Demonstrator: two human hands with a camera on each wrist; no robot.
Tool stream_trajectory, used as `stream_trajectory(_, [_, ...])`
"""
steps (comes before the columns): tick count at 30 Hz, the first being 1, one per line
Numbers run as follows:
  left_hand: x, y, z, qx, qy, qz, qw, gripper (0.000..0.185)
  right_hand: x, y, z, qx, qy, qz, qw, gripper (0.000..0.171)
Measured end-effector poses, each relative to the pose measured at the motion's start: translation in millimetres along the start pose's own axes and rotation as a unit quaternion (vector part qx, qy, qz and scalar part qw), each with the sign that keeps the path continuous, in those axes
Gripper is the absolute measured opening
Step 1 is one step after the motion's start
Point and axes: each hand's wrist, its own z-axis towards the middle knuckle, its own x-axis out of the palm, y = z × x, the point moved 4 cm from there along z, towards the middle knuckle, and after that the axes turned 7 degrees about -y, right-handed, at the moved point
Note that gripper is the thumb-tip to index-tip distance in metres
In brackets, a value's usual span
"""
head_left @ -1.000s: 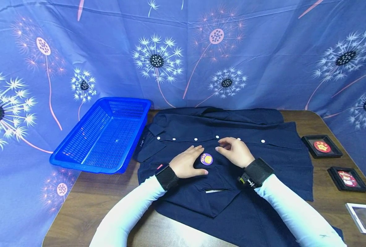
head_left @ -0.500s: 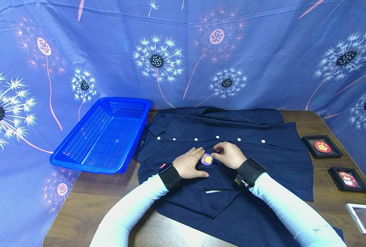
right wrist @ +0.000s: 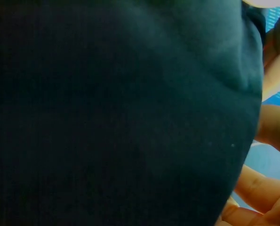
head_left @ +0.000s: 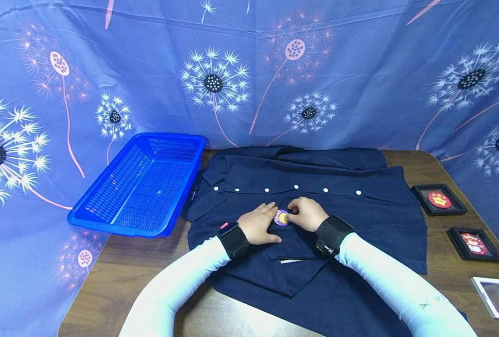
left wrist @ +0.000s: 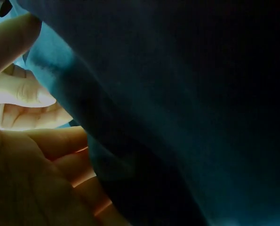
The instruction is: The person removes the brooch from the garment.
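Note:
A dark navy button-up shirt (head_left: 371, 224) lies spread on the wooden table, its row of white buttons running across. On the cloth sits a round purple button badge (head_left: 279, 216) with a yellow figure. My left hand (head_left: 255, 225) rests on the shirt with fingers extended, fingertips at the badge's left edge. From the other side my right hand (head_left: 307, 214) pinches the badge's right edge, its thumb overlapping the yellow figure. Dark cloth fills most of both wrist views, with the left hand's fingers (left wrist: 69, 165) and the right hand's fingers (right wrist: 262, 188) showing at the sides.
A blue plastic basket (head_left: 127, 229) stands at the left with nothing in it. Along the right edge are two black display frames holding red round badges, one farther back (head_left: 439, 200) and one nearer (head_left: 474, 244), plus an open white frame (head_left: 495, 297).
My right hand has moved left and slightly down from beside the badge onto its right edge. The left hand stays almost in place.

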Motion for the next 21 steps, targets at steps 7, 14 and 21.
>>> stream_trajectory(7, [-2.0, -3.4, 0.4, -0.005, 0.009, 0.018, 0.9998, 0.086, 2.9, 1.6, 1.6, 0.003, 0.009, -0.009, 1.000, 0.027])
stream_trajectory(14, [-2.4, -3.1, 0.9, -0.014, 0.011, 0.023, 0.9996, 0.085, 5.6, 6.4, 3.4, -0.009, 0.015, -0.012, 1.000, 0.026])
stream_trajectory(21, [-3.7, -2.2, 1.5, -0.016, 0.014, 0.024, 0.9995, 0.086, 7.4, 6.2, 4.7, -0.007, 0.022, -0.009, 1.000, 0.025])
